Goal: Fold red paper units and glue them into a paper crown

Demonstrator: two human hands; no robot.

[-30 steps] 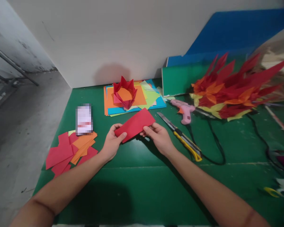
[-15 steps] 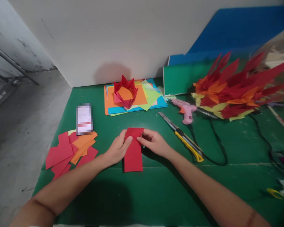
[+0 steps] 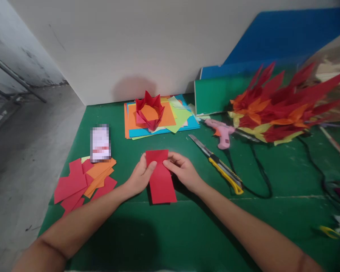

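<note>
A red rectangular paper [image 3: 160, 181] lies lengthwise on the green table [image 3: 187, 226], its far end lifted a little. My left hand [image 3: 138, 177] pinches its far left edge with thumb on top. My right hand [image 3: 181, 172] pinches the far right edge the same way. Both hands meet near the paper's upper end.
A stack of coloured sheets [image 3: 161, 117] with a red folded paper crown [image 3: 149, 109] sits at the back. Red and orange cut pieces [image 3: 83, 181] lie left, below a phone [image 3: 100, 142]. A yellow utility knife [image 3: 218, 164], pink glue gun [image 3: 222, 132] and spiky red-orange paper piece [image 3: 283, 105] are right.
The red paper was held slanting above the table; it now lies flat with its long side pointing towards me. Both hands came closer together at its far end.
</note>
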